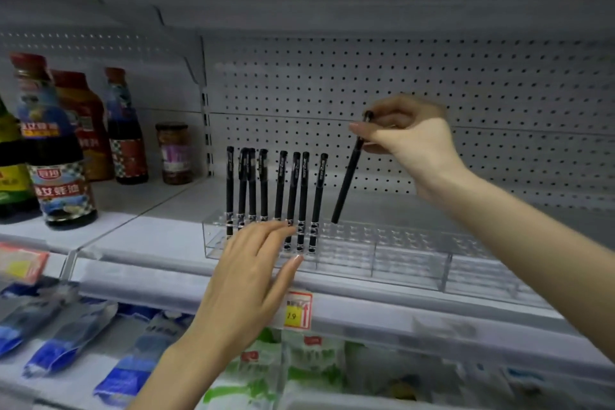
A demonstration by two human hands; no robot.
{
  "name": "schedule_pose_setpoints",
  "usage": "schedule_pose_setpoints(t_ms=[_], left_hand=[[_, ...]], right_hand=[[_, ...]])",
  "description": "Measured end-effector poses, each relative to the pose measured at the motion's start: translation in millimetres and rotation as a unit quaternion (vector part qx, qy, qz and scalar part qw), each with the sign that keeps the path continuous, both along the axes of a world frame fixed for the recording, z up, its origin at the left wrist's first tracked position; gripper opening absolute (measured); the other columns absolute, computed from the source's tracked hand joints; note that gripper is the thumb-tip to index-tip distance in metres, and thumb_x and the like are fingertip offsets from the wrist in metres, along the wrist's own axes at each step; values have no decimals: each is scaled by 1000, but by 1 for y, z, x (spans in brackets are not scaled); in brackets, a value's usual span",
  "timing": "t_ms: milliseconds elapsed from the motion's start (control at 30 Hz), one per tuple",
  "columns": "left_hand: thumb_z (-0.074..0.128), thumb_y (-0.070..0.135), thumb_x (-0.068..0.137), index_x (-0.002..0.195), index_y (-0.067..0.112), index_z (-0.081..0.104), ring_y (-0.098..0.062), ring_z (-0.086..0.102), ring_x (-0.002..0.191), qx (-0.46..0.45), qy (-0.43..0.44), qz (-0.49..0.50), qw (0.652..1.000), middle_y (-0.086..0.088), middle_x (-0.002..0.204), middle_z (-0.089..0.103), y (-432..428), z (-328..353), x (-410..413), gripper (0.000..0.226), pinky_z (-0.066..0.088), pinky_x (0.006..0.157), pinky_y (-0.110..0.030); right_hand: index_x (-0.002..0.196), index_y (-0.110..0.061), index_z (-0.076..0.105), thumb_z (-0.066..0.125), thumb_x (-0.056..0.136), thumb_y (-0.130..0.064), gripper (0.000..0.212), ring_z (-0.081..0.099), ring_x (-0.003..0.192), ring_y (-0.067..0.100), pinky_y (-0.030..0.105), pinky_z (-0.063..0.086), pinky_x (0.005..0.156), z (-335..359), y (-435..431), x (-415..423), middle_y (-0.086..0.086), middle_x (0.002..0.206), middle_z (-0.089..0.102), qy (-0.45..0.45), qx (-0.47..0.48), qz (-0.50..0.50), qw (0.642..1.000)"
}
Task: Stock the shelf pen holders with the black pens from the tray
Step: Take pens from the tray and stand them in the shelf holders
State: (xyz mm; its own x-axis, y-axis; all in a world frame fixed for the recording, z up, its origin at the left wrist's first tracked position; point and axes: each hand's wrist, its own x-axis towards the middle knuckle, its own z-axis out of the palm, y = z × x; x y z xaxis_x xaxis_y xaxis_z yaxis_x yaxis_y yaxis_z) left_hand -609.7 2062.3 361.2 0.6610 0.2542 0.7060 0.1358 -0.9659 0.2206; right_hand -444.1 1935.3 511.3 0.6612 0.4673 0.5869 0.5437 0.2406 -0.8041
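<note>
A clear acrylic pen holder sits on the white shelf, with several black pens standing upright in its left part. My right hand pinches the top of another black pen, which tilts with its lower tip at the holder's top just right of the standing pens. My left hand rests flat with fingers spread against the holder's front left, holding nothing. The tray is out of view.
Sauce bottles and a jar stand on the shelf to the left. A pegboard back wall rises behind the holder. A price tag hangs on the shelf edge. Blue and green packets fill the shelf below.
</note>
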Motion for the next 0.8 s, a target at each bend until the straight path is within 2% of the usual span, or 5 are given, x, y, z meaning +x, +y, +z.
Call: schedule_pose_setpoints(t_ms=[200, 367, 467, 667, 800], left_hand=[[29, 53, 99, 133, 23, 48, -3, 38, 123, 5, 10, -6, 1000, 12, 129, 47, -1, -1, -1, 49, 19, 105, -15], [26, 57, 98, 135, 24, 47, -2, 36, 126, -3, 25, -11, 1000, 12, 133, 46, 0, 1, -3, 54, 25, 107, -19], [24, 58, 97, 136, 24, 46, -2, 35, 127, -6, 26, -8, 1000, 13, 134, 46, 0, 1, -2, 56, 27, 106, -24], [21, 62, 96, 137, 25, 44, 0, 32, 128, -4, 41, -12, 999, 14, 136, 42, 2, 2, -3, 60, 23, 106, -21], [18, 66, 91, 138, 32, 41, 8, 26, 127, -26, 44, -23, 998, 20, 136, 38, 5, 5, -3, 62, 17, 103, -12]], right_hand=[[82, -14, 63, 84, 65, -11, 28, 71, 75, 26, 34, 60, 71, -6, 16, 7, 7, 78, 68, -56, -51, -11, 997], [82, -16, 63, 87, 61, -20, 32, 67, 68, 13, 32, 59, 74, -14, 19, 8, 0, 76, 68, -110, -117, -21, 987], [82, -23, 62, 87, 59, -28, 34, 65, 72, 11, 33, 58, 79, -23, 23, 10, -3, 77, 67, -127, -158, -27, 979], [91, -28, 60, 86, 61, -32, 41, 65, 79, 13, 35, 56, 80, -36, 22, 13, -2, 79, 66, -145, -190, -24, 971], [100, -27, 55, 86, 62, -34, 49, 65, 79, 12, 30, 53, 76, -38, 20, 14, -5, 82, 66, -159, -228, -25, 960]])
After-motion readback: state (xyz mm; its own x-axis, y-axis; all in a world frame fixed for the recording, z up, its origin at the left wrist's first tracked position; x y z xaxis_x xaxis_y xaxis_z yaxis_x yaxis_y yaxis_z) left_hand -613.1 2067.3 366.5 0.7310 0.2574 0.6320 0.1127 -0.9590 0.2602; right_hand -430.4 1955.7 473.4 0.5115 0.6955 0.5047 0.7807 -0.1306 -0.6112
